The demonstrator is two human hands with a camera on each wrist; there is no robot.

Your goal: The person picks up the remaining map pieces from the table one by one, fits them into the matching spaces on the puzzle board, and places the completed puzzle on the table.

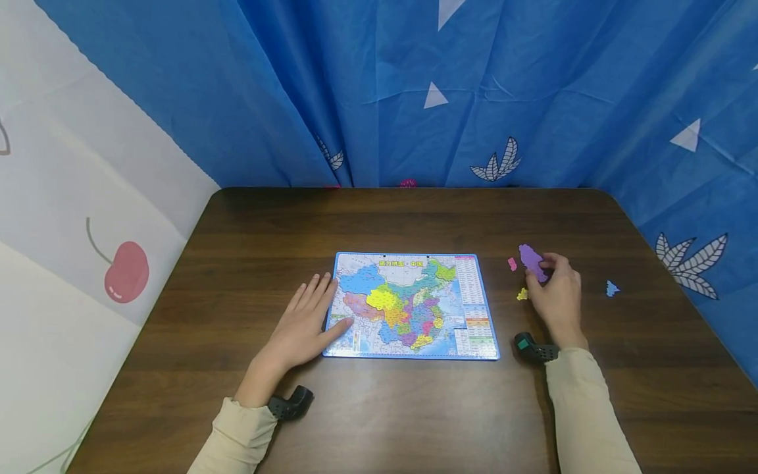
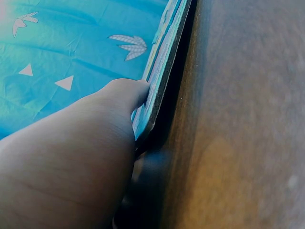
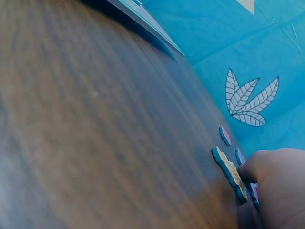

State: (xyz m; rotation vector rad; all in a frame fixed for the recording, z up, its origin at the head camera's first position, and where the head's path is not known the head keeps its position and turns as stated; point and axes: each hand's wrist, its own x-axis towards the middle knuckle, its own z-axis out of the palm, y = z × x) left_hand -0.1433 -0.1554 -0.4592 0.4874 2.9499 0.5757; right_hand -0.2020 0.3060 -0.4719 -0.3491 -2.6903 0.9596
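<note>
A map jigsaw puzzle board (image 1: 408, 306) with a blue border lies flat on the table, covered with colourful region pieces. My left hand (image 1: 304, 326) rests at its left edge, fingers straight and spread, the thumb (image 2: 131, 93) on the board's surface. To the right of the board, my right hand (image 1: 556, 296) pinches the lower right part of a purple puzzle piece (image 1: 531, 262) between thumb and fingers. Close to that hand lie a small yellow piece (image 1: 522, 294) and a small pink piece (image 1: 512, 264). In the right wrist view, the yellow piece (image 3: 231, 174) partly hides what the fingertips touch.
A small blue puzzle piece (image 1: 612, 288) lies right of my right hand. The dark wooden table (image 1: 414, 415) extends around the board, with a blue curtain (image 1: 379, 99) behind it and a pale cloth (image 1: 71, 197) on the left.
</note>
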